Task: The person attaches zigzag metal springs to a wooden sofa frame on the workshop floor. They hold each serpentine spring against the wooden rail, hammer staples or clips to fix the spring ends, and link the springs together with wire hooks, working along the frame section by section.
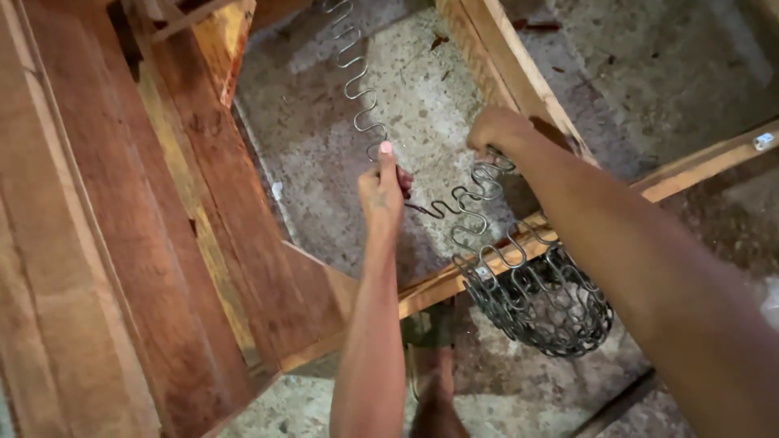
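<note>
The person stood over an open wooden frame (pixel 519 73) and worked a length of zigzag spring wire (pixel 357 81) that ran from the far end of the frame toward the body. The left hand (pixel 383 191) pinched the wire at one of its bends, thumb on top and fingers (pixel 403 178) curled shut beneath it, apparently to hold that stretch taut and straight over the gap in the frame. The right hand (pixel 495 130) was closed around the wire farther along, near the frame's right-hand rail, where the loops bunched and curved; its fingers were folded under and mostly hidden, so how tightly they gripped could not be told. Between the two hands the wire sagged in a shallow curve, which suggested that it was being drawn off the coil (pixel 535 300) rather than already fixed. That coil, a dark roll of the same wire, hung just below the near rail (pixel 438 284) of the frame, close to the right forearm, where fresh wire could feed upward without tangling. To the left stood broad reddish boards (pixel 122 243) forming the side of the frame. Beneath everything lay a speckled concrete floor (pixel 324 162), and a foot (pixel 434 381) showed under the near rail.
</note>
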